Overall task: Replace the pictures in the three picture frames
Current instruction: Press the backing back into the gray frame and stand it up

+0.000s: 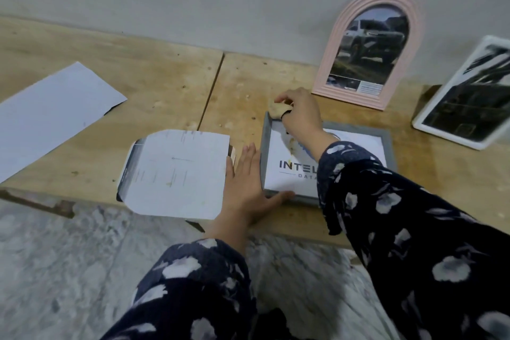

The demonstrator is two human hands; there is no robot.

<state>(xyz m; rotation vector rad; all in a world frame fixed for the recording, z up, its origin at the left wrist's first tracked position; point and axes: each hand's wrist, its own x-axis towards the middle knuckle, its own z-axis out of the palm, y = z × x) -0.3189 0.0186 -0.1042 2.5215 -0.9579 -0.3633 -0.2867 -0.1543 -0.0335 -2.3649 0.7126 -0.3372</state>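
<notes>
A grey rectangular frame (pixel 265 143) lies flat on the wooden board with a white printed sheet (pixel 287 157) inside it. My left hand (pixel 245 182) rests flat against the frame's left edge, thumb on its near corner. My right hand (pixel 299 112) reaches over the frame's far left corner, fingers pinched on something small and pale. A pink arched frame (pixel 331 63) with a car photo leans on the wall. A white frame (pixel 422 119) with a dark picture leans at the right edge.
A cut white paper (pixel 176 174) lies over another print left of the grey frame. A larger white sheet (pixel 52 113) lies at the far left. The wooden board (pixel 165 91) ends at a marble floor (pixel 69 270) near me.
</notes>
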